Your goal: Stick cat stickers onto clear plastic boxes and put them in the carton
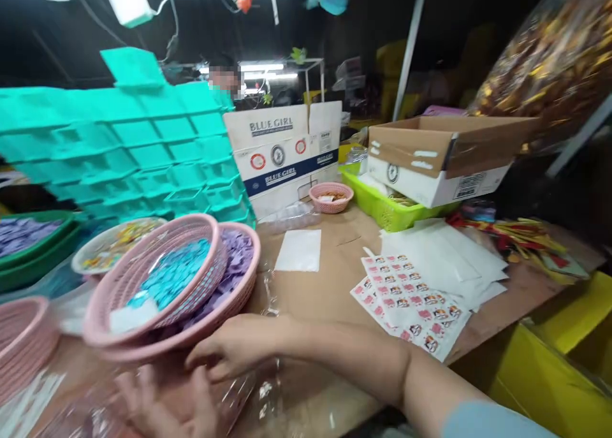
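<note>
Closest to you is your left hand (162,403), palm up and blurred at the bottom edge. Its fingers (131,387) are spread wide and close on nothing. It sits under or against a crinkled piece of clear plastic film (265,390) that lies on the counter (335,278) right in front of you. Your right hand (234,349) reaches across from the right, back upward, fingers together and gently curved. The tips are down on the film, just beside the rim of the lower pink basket. I cannot tell whether they pinch the film or only press on it.

Judging by how things lie, the work is at an early point. The film looks glossy, wrinkled and empty, though blur hides its left part.

The supplies look barely drawn on:
- The basket of turquoise pieces (172,278) is well filled and sits tilted inside the basket of purple pieces (241,259).
- A plate of mixed yellow pieces (115,243) stands just behind them.
- The sticker sheets (411,298) fan out to your right with their rows seemingly whole, overlapping a spread of white sheets (444,253).
- One small white sheet (299,250) lies alone mid-counter.

Farther back stand a Blue Girl carton (282,151) and a wall of stacked teal trays (124,151).
</note>
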The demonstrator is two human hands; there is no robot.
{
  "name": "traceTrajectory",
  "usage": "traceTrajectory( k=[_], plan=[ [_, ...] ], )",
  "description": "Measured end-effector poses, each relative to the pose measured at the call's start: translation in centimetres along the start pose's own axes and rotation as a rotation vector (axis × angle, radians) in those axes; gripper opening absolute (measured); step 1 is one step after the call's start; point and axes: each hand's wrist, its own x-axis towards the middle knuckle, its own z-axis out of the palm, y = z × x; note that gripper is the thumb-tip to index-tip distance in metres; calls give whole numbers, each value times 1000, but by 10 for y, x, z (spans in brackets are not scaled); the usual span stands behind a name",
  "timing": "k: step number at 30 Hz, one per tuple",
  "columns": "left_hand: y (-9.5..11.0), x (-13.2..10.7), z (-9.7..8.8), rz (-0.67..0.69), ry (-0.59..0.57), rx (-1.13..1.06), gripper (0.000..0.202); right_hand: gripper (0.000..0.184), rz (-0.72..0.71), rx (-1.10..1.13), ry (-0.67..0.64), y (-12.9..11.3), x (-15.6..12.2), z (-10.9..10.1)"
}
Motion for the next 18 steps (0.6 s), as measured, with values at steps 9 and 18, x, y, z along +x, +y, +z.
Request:
traceTrajectory(
  k=[9, 18],
  plan=[
    [103, -66, 170, -122, -807, -509, 56, 67, 841, -376, 475, 201, -107, -138],
    [106, 1, 262, -601, -714, -634, 50, 117, 903, -459, 115, 303, -50, -191]
  ],
)
